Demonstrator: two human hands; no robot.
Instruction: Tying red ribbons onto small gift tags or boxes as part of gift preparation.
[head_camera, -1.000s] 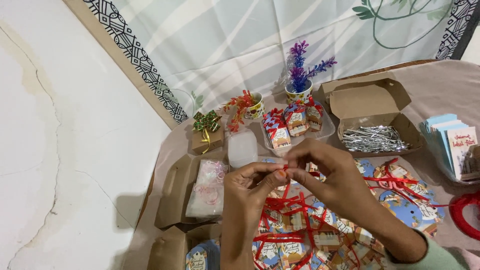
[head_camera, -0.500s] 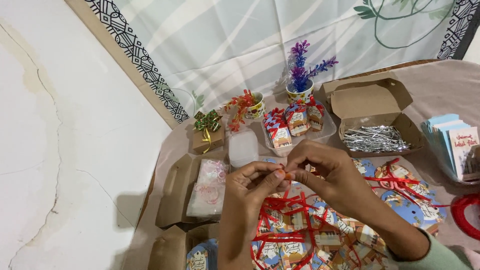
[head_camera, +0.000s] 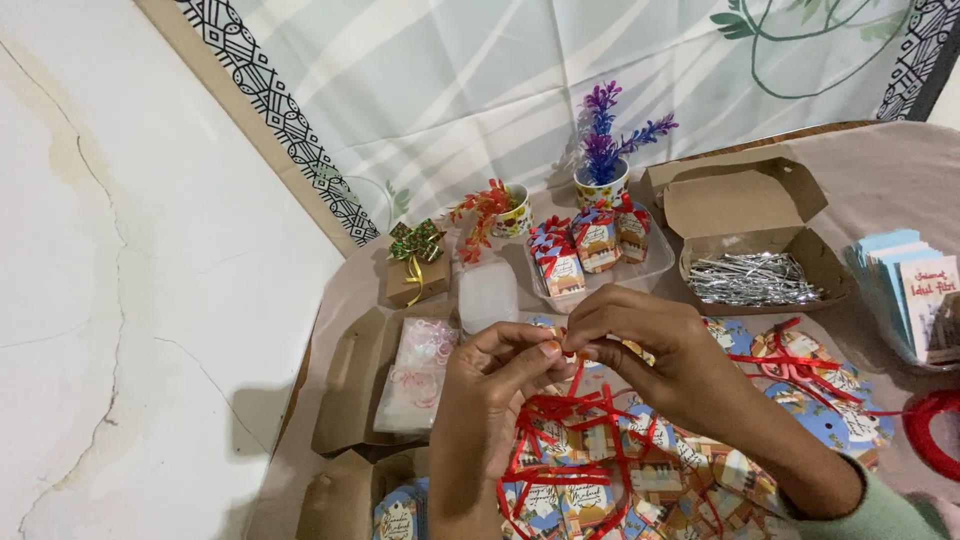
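1. You are tying a red ribbon (head_camera: 572, 372) at your fingertips: your left hand (head_camera: 495, 385) and right hand (head_camera: 650, 350) both pinch it above the pile of small printed boxes (head_camera: 620, 480) on the tabletop (head_camera: 345, 290).
2. Next, judging from this, you need a steady pull to snug the knot.
3. Compared with a second ago, your hands have dropped slightly closer to the pile.

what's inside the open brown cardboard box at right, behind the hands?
The open cardboard box holds a loose heap of shiny silver twist ties lying across its floor. The ties cover the bottom, so anything beneath them cannot be seen. Its lid stands folded back, bare inside.
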